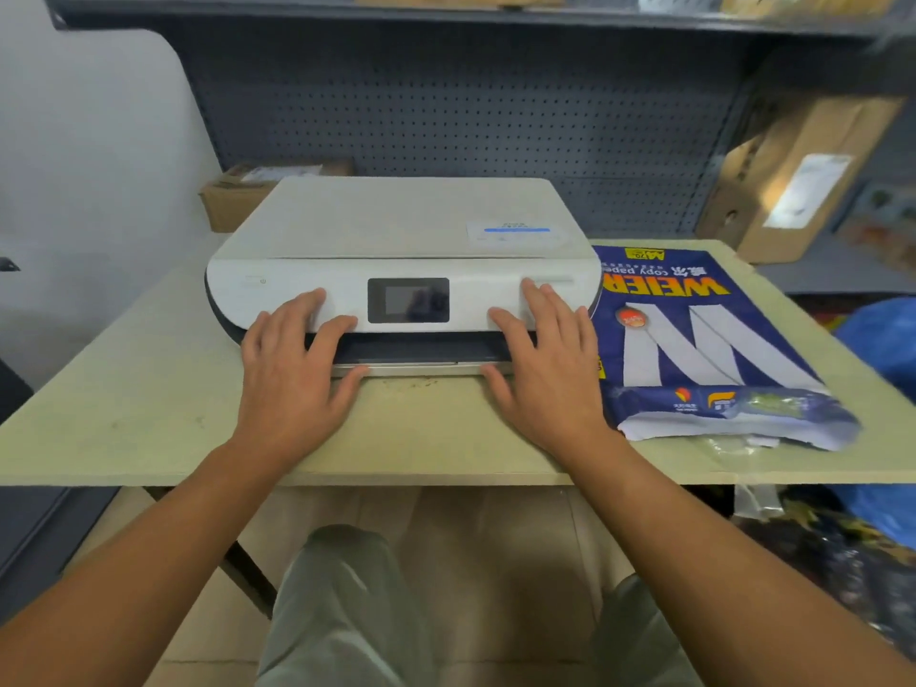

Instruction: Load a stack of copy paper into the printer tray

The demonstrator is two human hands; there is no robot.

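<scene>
A white printer point(406, 230) with a small dark screen sits in the middle of the pale table point(148, 404). Its tray point(421, 367) shows as a thin light edge under the dark front slot. My left hand point(292, 369) lies flat on the printer's front left, fingers on the white panel and thumb at the tray edge. My right hand point(545, 369) mirrors it on the front right, thumb at the tray edge. A blue ream of copy paper point(704, 339) lies on the table just right of the printer, its near end torn open with white sheets showing.
A grey pegboard wall point(471, 101) rises behind the printer. Cardboard boxes stand at back left point(233, 195) and on the right shelf point(793, 181). Blue plastic bags point(882, 334) sit beyond the table's right edge. My knees are under the table's front edge.
</scene>
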